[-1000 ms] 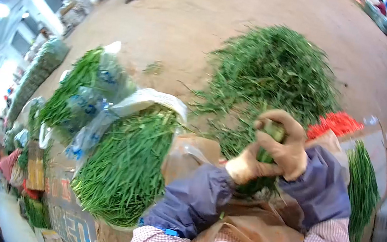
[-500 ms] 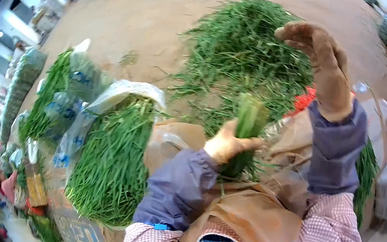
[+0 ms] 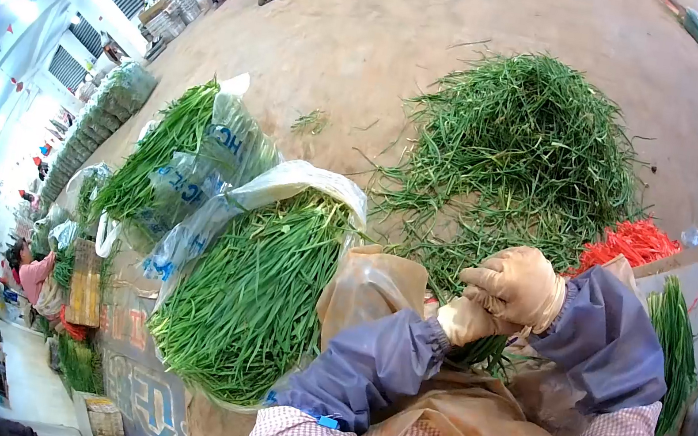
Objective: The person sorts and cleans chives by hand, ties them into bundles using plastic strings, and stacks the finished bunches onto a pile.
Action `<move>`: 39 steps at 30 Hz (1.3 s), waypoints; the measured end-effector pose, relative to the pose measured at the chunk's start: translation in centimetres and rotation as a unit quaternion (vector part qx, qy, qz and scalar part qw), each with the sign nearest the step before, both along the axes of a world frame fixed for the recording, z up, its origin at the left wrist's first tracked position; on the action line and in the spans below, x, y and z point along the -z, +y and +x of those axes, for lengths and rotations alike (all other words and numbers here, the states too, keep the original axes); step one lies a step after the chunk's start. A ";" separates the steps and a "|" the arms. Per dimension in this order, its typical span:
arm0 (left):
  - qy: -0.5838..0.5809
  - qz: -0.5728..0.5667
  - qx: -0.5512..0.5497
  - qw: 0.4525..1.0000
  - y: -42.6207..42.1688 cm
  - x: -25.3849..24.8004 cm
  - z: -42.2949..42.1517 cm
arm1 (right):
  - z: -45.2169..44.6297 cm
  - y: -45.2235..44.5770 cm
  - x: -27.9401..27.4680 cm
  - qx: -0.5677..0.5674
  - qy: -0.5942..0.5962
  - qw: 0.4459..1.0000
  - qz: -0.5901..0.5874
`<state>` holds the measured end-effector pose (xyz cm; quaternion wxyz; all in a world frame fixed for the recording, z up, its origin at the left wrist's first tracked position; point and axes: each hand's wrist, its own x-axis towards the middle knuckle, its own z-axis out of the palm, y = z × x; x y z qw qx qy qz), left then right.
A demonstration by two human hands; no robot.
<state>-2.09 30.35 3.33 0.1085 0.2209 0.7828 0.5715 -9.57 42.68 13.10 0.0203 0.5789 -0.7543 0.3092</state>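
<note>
Bunch of greens [image 3: 483,353], one, before the brown apron [image 3: 476,423]: left hand [image 3: 468,322], grip apparently closed round it; right hand [image 3: 519,287], curled closed against the left, contents hidden; step, seemingly two-handed securing; next move likely needing steady left hold.

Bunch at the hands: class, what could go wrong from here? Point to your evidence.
The bunch shows only below the left hand and right hand; if the largely hidden grip is loose, leaves might slip.
The pile lies loose on the floor, so it could get dirty or trodden on.
The bag is open, so its greens might spill if knocked.
</note>
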 end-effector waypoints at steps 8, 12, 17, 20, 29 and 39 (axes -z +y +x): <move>-0.226 0.237 -0.195 0.924 -0.2 -5.4 -0.8 | -1.0 3.6 -0.9 0.213 -0.355 0.795 -0.443; -0.186 0.330 -0.308 0.873 0.3 -6.7 -1.9 | 4.0 3.2 -0.5 0.200 -0.215 0.938 -0.187; -0.174 0.399 -0.401 0.806 2.8 -7.6 -3.0 | 6.2 1.0 4.1 0.300 -0.052 0.941 -0.149; -0.229 0.409 -0.410 0.783 3.7 -8.2 -2.8 | 5.9 0.4 3.6 0.295 -0.064 0.925 -0.230; -0.191 0.323 -0.456 0.807 5.4 -6.5 -3.5 | 5.6 1.9 9.8 0.310 -0.272 0.874 -0.258; -0.041 0.485 -0.394 0.780 -5.5 -12.4 -9.1 | 7.9 4.9 7.9 0.237 -0.602 0.703 -0.296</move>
